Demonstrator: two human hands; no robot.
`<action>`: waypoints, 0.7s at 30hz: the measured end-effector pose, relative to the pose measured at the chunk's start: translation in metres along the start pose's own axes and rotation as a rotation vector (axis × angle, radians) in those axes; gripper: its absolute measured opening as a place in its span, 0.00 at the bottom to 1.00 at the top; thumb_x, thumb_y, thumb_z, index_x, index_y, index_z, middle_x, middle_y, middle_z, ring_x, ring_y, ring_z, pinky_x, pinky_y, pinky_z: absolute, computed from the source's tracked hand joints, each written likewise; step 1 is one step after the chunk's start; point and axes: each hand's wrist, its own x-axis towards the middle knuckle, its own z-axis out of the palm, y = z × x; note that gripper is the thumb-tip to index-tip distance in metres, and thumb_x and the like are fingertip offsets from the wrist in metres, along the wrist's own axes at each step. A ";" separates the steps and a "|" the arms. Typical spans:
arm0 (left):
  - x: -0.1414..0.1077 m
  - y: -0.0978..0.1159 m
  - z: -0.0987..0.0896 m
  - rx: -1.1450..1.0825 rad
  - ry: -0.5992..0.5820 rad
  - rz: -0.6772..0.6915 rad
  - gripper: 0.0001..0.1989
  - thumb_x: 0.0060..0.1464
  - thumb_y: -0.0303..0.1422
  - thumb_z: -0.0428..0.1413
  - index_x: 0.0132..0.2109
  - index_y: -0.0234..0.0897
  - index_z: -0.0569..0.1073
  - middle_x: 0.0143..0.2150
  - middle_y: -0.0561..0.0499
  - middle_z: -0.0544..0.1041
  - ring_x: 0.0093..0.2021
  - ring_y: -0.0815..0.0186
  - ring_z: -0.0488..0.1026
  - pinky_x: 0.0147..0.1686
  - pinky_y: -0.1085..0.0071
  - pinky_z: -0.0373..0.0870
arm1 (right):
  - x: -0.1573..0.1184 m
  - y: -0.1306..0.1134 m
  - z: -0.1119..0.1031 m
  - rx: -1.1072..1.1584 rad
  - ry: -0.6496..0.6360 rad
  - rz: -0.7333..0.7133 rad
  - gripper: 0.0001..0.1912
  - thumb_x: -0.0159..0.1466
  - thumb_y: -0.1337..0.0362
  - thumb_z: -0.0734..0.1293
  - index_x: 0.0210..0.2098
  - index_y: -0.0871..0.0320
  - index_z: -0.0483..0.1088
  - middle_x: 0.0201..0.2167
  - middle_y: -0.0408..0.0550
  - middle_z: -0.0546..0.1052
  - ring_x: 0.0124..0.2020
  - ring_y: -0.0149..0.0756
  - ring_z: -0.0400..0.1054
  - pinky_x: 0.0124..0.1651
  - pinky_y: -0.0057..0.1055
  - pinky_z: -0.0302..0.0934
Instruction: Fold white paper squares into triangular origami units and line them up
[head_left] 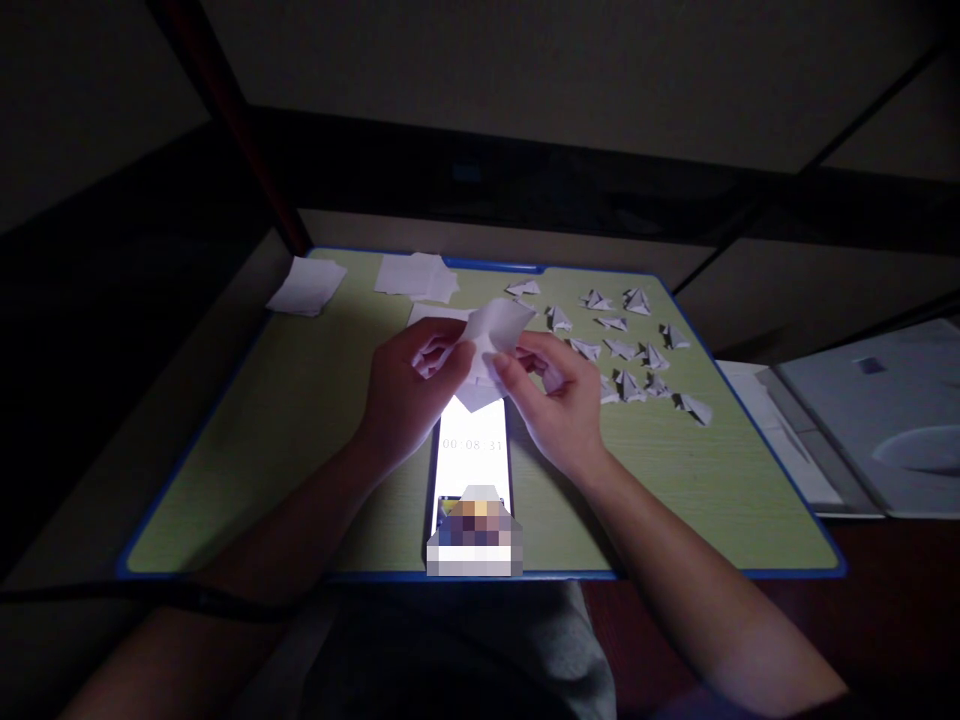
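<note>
Between both hands, above the table, is a partly folded sheet of white paper (491, 335), its lower end coming to a point. My left hand (420, 375) is closed on its left side, the thumb pressed on the front face. From the right, my right hand (551, 385) pinches the same paper, thumb in front and fingers curled behind. Below the paper lies a lit phone (472, 450) with timer digits on its bright screen; its lower part is pixelated. What the fingertips do behind the paper is hidden.
Several small folded paper pieces (630, 385) lie at the right of the green table (300, 480), which has a blue rim. White paper sheets (307, 285) are at the far left, and another stack (416, 276) is at the back. A dark cable (187, 597) crosses the lower left.
</note>
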 end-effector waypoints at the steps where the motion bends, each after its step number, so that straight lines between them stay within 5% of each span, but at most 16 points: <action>1: 0.000 0.000 0.000 0.002 0.002 -0.013 0.07 0.51 0.32 0.59 0.38 0.35 0.77 0.37 0.48 0.82 0.37 0.65 0.79 0.37 0.71 0.77 | 0.000 0.000 0.000 0.005 -0.012 0.005 0.07 0.60 0.63 0.72 0.38 0.55 0.78 0.29 0.41 0.79 0.28 0.30 0.69 0.32 0.31 0.63; 11: 0.003 -0.004 0.000 -0.084 0.030 -0.065 0.10 0.48 0.36 0.62 0.36 0.34 0.78 0.32 0.48 0.81 0.33 0.65 0.78 0.31 0.72 0.74 | 0.004 0.001 -0.004 0.301 -0.064 0.166 0.18 0.67 0.56 0.66 0.22 0.56 0.73 0.21 0.41 0.72 0.25 0.29 0.64 0.29 0.30 0.57; 21: 0.002 -0.004 0.002 -0.011 0.023 -0.075 0.07 0.48 0.33 0.60 0.34 0.35 0.77 0.31 0.50 0.80 0.31 0.67 0.75 0.29 0.73 0.71 | 0.005 0.014 -0.004 0.378 -0.127 0.351 0.13 0.62 0.57 0.71 0.25 0.55 0.69 0.18 0.37 0.69 0.22 0.28 0.60 0.28 0.28 0.52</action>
